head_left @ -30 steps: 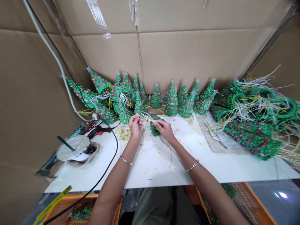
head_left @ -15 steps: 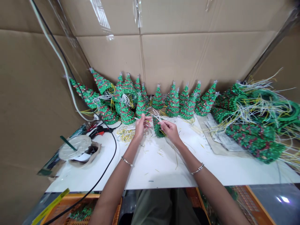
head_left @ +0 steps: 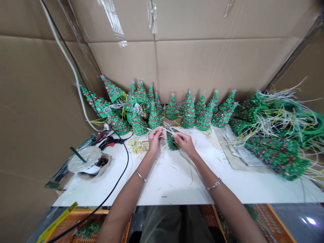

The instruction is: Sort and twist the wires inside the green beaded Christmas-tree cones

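My right hand pinches a bundle of thin white wires whose loose ends fan out to the upper left. My left hand is closed, its fingertips pressed together on a white wire beside that bundle. Directly below the wires, a small green tinsel Christmas tree lies on its side on the white table; my right hand partly covers it. Yellow wires trail from under the right hand onto the table. Left of my left hand lies a pile of yellow and white wire offcuts.
Several decorated tinsel trees stand along the cardboard wall. More trees with loose wires are heaped at right. On the left are a glue gun, a round plastic lid and a black cable. Orange crates sit below.
My left hand's fingers have gone from spread to closed on a white wire, and the hand has turned inward. My right hand still holds the bundle. The view has shifted slightly.
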Tool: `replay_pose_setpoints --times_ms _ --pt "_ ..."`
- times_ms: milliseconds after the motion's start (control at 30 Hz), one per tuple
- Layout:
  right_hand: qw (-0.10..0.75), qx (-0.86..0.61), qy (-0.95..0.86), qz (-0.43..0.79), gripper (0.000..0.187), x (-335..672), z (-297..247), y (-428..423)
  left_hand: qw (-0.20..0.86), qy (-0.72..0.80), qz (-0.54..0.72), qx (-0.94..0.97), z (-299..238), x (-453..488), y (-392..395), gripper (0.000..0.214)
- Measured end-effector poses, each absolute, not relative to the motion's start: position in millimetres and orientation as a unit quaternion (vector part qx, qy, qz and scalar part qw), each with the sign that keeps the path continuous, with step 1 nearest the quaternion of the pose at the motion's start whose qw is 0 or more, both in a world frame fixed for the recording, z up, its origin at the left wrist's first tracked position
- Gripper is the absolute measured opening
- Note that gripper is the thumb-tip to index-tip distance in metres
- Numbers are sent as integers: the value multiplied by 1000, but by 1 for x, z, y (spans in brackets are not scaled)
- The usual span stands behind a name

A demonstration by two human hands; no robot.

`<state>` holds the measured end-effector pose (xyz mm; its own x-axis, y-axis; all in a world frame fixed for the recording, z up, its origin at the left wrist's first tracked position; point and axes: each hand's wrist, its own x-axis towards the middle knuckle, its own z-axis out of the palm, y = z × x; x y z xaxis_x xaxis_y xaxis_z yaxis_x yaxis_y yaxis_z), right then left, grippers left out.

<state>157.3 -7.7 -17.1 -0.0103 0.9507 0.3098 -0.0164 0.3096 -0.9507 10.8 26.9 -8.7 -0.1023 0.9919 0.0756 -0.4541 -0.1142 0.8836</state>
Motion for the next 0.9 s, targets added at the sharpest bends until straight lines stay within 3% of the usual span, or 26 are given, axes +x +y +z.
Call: replay_pose_setpoints --times_ms 367,567,767,900 --pt "560 -403 -593 415 37 149 -21 -3 531 358 689 338 -5 11 30 19" --pt "579 -400 -562 435 36 160 -23 -2 511 345 735 282 2 -15 37 31" --pt "578 -403 -557 440 37 167 -22 -4 492 410 655 403 2 -16 31 40" --pt "564 -417 -569 429 38 164 -21 -8 472 395 643 456 6 -10 24 34"
